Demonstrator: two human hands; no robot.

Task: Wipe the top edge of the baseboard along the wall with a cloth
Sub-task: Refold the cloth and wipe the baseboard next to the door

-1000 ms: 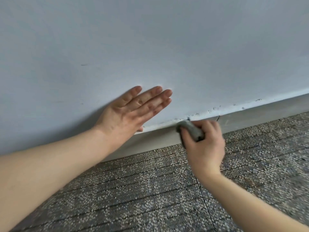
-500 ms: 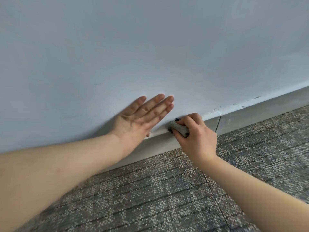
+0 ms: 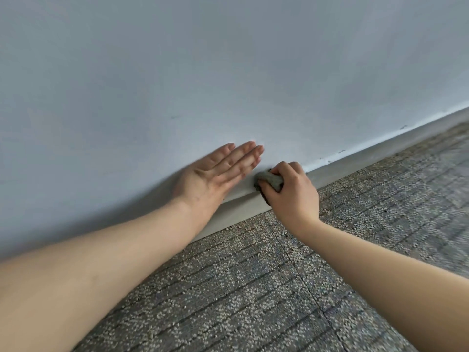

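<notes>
Along the top edge of the baseboard [image 3: 241, 210], a small grey cloth [image 3: 270, 179] is sitting bunched into a wad, pressing into the line where the baseboard is meeting the wall [image 3: 228, 72]. The right hand [image 3: 290, 196] is gripping that cloth. Its fingers are curling over the wad from above and its thumb is closing in from below, so only a wrinkled patch of fabric is showing between them. The back of this hand is facing the camera, its knuckles are lying in front of the baseboard's face, and its bare forearm is reaching back from the baseboard across the carpet [image 3: 253, 288].

Just above the baseboard, a little further left along it, the left hand [image 3: 213, 176] is lying flat against the wall. Its fingers [image 3: 243, 157] are stretching out straight and close together, pointing up and to the right, away from the baseboard, and holding nothing. The heel of the palm is covering a short stretch of the baseboard's top edge. A narrow strip of wall is showing between the little finger and the cloth.

Further right along the baseboard, its pale grey face is rising toward the right edge of the view. Small dark chips [image 3: 341, 151] are showing in the paint just above its top edge. Below the baseboard, speckled grey carpet crossed by dark lines is covering the floor, and the view is blurring there toward the right.
</notes>
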